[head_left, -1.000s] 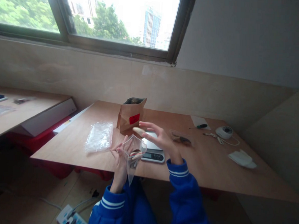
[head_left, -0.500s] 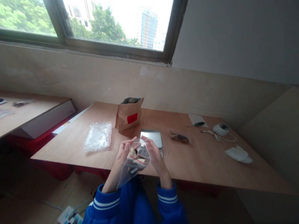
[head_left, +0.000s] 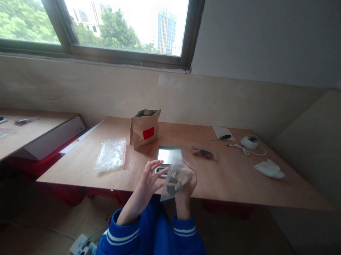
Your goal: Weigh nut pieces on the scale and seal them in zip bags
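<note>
The right hand (head_left: 186,187) held a small clear zip bag (head_left: 176,178) up in front of the near edge of the table (head_left: 236,181), its fingers closed around the bag from behind, with the red zip strip at the top right and pale and dark pieces showing through the plastic. The left hand (head_left: 149,179) was just beside the bag on its left, fingers spread and loosely curled, holding nothing; whether its fingertips touched the plastic could not be told. Both wrists came out of blue sleeves with white stripes. Behind the hands, near the front edge of the table, lay a small kitchen scale (head_left: 169,156) with a shiny metal plate. A brown paper pouch (head_left: 145,128) with a red label stood upright and open further back, left of the scale. A pile of empty clear bags (head_left: 111,159) lay toward the left edge. Right of the scale lay another filled clear bag (head_left: 203,151). Toward the far right corner were a sheet of paper with a green-handled screwdriver (head_left: 224,137), a round white device (head_left: 249,141) with a cord, and a crumpled white cloth (head_left: 269,168).
</note>
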`<state>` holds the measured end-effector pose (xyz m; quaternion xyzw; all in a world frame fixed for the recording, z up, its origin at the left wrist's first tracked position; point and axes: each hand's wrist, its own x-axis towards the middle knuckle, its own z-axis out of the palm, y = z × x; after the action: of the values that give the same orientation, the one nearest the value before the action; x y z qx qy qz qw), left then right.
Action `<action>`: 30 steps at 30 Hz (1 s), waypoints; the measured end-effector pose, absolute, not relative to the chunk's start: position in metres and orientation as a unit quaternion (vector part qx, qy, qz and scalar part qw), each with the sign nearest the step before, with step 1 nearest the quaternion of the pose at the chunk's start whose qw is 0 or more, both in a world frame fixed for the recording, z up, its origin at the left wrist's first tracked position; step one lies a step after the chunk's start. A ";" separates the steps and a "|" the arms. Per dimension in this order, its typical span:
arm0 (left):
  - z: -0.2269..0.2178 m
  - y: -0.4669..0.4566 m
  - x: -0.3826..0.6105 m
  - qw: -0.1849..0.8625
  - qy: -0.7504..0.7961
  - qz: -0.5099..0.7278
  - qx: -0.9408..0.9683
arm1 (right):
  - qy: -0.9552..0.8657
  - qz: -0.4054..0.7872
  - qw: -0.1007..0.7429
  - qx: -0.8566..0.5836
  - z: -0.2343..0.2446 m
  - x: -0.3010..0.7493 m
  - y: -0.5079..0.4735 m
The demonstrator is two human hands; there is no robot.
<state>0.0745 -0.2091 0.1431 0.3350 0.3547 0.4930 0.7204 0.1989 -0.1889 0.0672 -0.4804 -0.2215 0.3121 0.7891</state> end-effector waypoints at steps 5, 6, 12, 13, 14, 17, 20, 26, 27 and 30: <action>0.134 -0.201 0.073 0.616 0.387 0.456 0.513 | -0.221 0.240 0.772 -0.545 0.077 0.196 -0.196; 0.131 -0.197 0.073 0.595 0.391 0.455 0.534 | -0.252 0.233 0.764 -0.546 0.079 0.198 -0.198; 0.119 -0.183 0.072 0.543 0.407 0.536 0.502 | -0.286 0.247 0.743 -0.553 0.080 0.217 -0.203; 0.118 -0.184 0.073 0.545 0.412 0.545 0.486 | -0.276 0.249 0.744 -0.555 0.080 0.219 -0.203; 0.117 -0.185 0.073 0.549 0.418 0.552 0.469 | -0.271 0.251 0.744 -0.556 0.080 0.220 -0.204; 0.113 -0.188 0.075 0.551 0.432 0.568 0.433 | -0.274 0.254 0.742 -0.557 0.082 0.222 -0.205; 0.107 -0.188 0.076 0.564 0.414 0.556 0.449 | -0.295 0.229 0.735 -0.565 0.082 0.226 -0.206; 0.102 -0.194 0.093 0.556 0.405 0.518 0.508 | -0.408 0.141 0.667 -0.608 0.090 0.228 -0.214; 0.101 -0.196 0.097 0.554 0.402 0.512 0.520 | -0.449 0.127 0.647 -0.603 0.095 0.227 -0.218; 0.100 -0.202 0.104 0.555 0.381 0.538 0.507 | -0.547 0.086 0.611 -0.566 0.111 0.224 -0.229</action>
<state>0.1039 -0.2021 0.1003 0.5071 0.3810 0.5378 0.5554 0.2238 -0.2294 0.1111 -0.5656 -0.5474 0.0864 0.6107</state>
